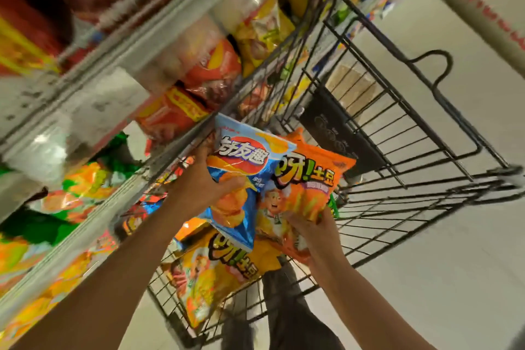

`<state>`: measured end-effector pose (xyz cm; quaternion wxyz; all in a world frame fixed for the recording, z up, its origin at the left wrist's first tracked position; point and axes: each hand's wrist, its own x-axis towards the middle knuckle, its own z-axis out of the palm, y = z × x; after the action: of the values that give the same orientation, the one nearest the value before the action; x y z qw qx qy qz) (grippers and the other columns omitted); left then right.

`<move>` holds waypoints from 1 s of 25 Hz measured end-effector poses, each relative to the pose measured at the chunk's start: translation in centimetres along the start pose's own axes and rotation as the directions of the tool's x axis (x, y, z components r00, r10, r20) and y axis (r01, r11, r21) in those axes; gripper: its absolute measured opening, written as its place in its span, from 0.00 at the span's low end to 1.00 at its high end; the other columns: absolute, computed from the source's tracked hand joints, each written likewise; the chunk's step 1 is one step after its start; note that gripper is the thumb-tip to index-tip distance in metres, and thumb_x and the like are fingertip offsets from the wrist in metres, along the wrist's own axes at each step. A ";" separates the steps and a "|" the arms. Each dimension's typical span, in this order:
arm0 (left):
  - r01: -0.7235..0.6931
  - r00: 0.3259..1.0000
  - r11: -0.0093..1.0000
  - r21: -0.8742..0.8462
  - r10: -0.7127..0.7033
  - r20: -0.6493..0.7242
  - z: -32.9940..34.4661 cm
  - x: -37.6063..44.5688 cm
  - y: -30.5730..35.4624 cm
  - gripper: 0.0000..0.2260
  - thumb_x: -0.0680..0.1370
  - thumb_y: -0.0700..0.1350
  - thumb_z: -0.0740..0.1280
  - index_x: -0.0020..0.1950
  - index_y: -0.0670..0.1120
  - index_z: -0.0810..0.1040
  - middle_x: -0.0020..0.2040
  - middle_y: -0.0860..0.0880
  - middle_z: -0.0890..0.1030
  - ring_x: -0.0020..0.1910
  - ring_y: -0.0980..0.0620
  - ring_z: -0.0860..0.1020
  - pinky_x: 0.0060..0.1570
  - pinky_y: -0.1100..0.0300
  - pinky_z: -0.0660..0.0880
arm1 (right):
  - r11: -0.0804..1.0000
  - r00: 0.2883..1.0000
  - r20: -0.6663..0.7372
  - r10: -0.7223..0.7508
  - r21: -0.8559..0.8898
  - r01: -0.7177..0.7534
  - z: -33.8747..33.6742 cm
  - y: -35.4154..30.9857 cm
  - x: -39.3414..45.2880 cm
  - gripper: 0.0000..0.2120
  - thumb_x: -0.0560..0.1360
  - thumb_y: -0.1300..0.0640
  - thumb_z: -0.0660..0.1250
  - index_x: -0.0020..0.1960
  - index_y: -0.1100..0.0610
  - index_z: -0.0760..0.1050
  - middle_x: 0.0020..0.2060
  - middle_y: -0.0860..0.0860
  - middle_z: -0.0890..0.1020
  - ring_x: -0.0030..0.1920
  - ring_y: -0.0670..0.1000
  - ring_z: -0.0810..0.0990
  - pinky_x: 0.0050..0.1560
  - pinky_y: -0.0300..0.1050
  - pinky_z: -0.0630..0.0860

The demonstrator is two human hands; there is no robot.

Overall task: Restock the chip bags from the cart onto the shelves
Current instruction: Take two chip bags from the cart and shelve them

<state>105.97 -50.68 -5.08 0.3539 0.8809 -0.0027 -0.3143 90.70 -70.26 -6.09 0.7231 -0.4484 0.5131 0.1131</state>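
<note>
My left hand grips a blue chip bag from its left side, thumb across the front. My right hand holds the lower edge of an orange chip bag that lies partly behind the blue one. Both bags are lifted above the black wire cart. A yellow chip bag lies in the cart under them, with a green bag's edge just showing at the right. The shelves run along the left, blurred.
The shelves hold red bags, yellow bags and green and orange bags close beside the cart's left wall. A pale pillar stands at the upper right. My legs show below the cart on a light floor.
</note>
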 end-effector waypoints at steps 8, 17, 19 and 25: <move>-0.237 0.967 0.917 -0.321 0.190 -0.169 -3.7 -12.3 0.1 0.55 0.61 0.66 0.80 0.80 0.62 0.52 0.67 0.64 0.75 0.64 0.55 0.77 0.57 0.53 0.79 | 0.947 0.948 0.129 -0.292 -0.102 0.306 -0.6 -0.4 -10.4 0.21 0.71 0.61 0.77 0.60 0.46 0.77 0.52 0.49 0.87 0.51 0.56 0.87 0.50 0.62 0.83; -0.464 0.836 0.822 -0.331 0.282 -0.471 -11.8 -37.8 -9.9 0.55 0.62 0.65 0.80 0.76 0.73 0.44 0.65 0.70 0.76 0.65 0.67 0.75 0.64 0.60 0.75 | 0.756 0.766 0.396 -0.506 -0.224 0.615 4.8 9.5 -28.3 0.20 0.62 0.51 0.82 0.50 0.39 0.79 0.44 0.45 0.87 0.44 0.50 0.87 0.47 0.60 0.84; -0.504 0.762 0.807 -0.307 0.249 -0.597 -14.7 -43.8 -13.2 0.55 0.62 0.59 0.82 0.78 0.67 0.48 0.66 0.64 0.79 0.65 0.62 0.77 0.66 0.53 0.76 | 0.686 0.685 0.517 -0.513 -0.233 0.689 8.5 11.7 -32.4 0.27 0.54 0.44 0.83 0.50 0.38 0.78 0.43 0.41 0.87 0.42 0.44 0.87 0.45 0.51 0.83; -0.398 0.482 0.890 -0.221 -0.003 -0.876 -20.8 -60.3 -23.0 0.54 0.59 0.72 0.77 0.75 0.75 0.45 0.62 0.71 0.78 0.56 0.66 0.81 0.59 0.50 0.79 | 0.406 0.404 0.797 -0.450 -0.220 0.887 20.3 18.3 -42.5 0.25 0.63 0.56 0.82 0.58 0.51 0.78 0.47 0.48 0.86 0.51 0.51 0.84 0.52 0.48 0.77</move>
<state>64.14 -6.84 25.27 0.5126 0.8208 0.1325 0.2144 73.24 -31.62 21.49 0.6284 -0.7688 -0.0764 0.0911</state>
